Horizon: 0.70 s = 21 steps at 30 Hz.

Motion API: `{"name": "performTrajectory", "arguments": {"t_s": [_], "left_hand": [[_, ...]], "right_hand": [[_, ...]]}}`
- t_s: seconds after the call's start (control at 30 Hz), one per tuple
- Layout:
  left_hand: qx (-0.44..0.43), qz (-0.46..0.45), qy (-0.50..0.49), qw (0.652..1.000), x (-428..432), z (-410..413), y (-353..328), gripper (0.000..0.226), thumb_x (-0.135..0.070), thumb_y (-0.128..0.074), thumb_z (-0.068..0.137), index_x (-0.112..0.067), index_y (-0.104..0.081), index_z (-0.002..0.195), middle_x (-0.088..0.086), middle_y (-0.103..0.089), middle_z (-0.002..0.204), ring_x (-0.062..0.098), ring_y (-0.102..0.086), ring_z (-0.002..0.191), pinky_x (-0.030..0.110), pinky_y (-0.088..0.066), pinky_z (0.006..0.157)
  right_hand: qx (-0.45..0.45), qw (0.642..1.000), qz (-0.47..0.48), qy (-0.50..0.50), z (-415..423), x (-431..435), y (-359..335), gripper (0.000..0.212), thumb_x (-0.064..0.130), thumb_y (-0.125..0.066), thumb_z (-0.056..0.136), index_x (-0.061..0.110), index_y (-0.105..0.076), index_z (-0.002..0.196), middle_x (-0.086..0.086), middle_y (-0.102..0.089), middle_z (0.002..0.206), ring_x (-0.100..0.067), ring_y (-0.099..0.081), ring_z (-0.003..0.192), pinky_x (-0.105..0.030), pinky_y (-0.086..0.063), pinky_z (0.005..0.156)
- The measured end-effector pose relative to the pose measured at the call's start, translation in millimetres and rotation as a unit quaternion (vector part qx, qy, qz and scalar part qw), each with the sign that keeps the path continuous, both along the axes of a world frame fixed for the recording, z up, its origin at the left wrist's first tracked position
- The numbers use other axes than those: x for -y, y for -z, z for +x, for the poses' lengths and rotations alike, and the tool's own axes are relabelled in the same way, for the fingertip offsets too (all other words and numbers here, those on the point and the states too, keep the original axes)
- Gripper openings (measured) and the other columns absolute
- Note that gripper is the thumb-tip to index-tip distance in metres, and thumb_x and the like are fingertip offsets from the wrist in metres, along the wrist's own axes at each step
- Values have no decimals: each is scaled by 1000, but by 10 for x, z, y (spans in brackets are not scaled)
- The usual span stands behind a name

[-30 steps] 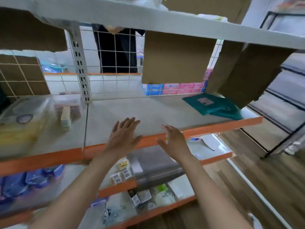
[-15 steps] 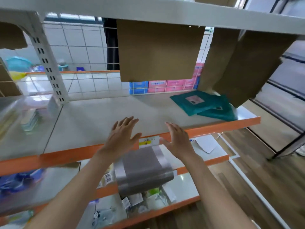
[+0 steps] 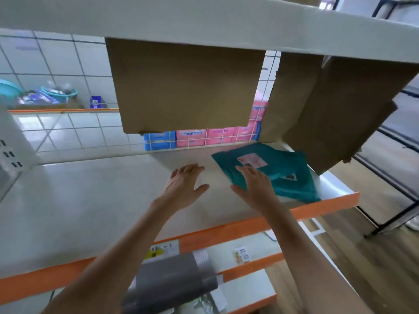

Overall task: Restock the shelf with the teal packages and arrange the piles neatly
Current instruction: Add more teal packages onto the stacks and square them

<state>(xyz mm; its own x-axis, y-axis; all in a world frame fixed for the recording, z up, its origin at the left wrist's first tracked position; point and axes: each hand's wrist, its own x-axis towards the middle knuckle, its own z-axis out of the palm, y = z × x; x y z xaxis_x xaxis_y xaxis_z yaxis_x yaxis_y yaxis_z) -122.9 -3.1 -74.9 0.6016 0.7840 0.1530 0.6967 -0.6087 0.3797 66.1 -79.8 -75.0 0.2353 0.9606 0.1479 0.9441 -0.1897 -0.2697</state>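
Two flat teal packages lie overlapped at the right end of the grey shelf board (image 3: 95, 200). The upper teal package (image 3: 267, 164) carries a pink label; the lower teal package (image 3: 297, 189) pokes out beneath it toward the shelf's orange front edge. My right hand (image 3: 254, 184) reaches in with straight fingers over the near left corner of the upper package. My left hand (image 3: 183, 184) hovers flat above the bare board just left of the packages, fingers spread, holding nothing.
Brown cardboard flaps (image 3: 188, 87) hang down from the shelf above, and more cardboard (image 3: 340, 114) hangs low over the packages. Pink and blue boxes (image 3: 199, 138) sit behind the wire grid. A grey roll (image 3: 167, 282) lies on the lower shelf.
Both hands have moved forward and to the right, from the orange front edge onto the shelf board. My right hand now reaches the teal package. The camera has come closer.
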Motion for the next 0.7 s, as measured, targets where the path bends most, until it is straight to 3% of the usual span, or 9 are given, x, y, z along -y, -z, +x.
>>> {"name": "performTrajectory", "arguments": {"t_s": [0.17, 0.3, 0.53, 0.7], "left_hand": [[-3, 1, 11, 1000, -149, 414, 28, 58, -38, -52, 92, -21, -30, 143, -2, -32, 150, 18, -29, 137, 34, -22, 112], [21, -22, 10, 1000, -204, 780, 117, 55, -37, -53, 92, -21, -32, 140, -2, -39, 145, 18, -36, 133, 35, -26, 110], [83, -114, -24, 990, -429, 1441, 136, 51, -26, -61, 88, -24, -40, 134, -2, -48, 136, 20, -43, 127, 44, -36, 105], [4, -143, -53, 988, -690, 1825, 104, 60, -40, -61, 86, -27, -34, 138, 0, -42, 141, 24, -38, 129, 40, -32, 105]], "right_hand": [[-17, 999, 30, -2, 499, -150, 58, 59, 37, -61, 87, 16, -42, 138, -3, -46, 141, -23, -43, 129, -39, -33, 107], [-46, 999, 11, 2, 910, -252, 90, 58, 34, -59, 90, 18, -37, 140, -3, -44, 140, -22, -38, 130, -38, -25, 110], [-27, 999, -16, -17, 1669, -533, 59, 56, 38, -50, 94, 18, -33, 143, -5, -38, 147, -24, -33, 136, -42, -25, 111], [-28, 999, -17, -10, 2124, -695, 146, 45, 25, -48, 96, 12, -40, 139, -13, -47, 139, -31, -44, 128, -42, -35, 105]]}}
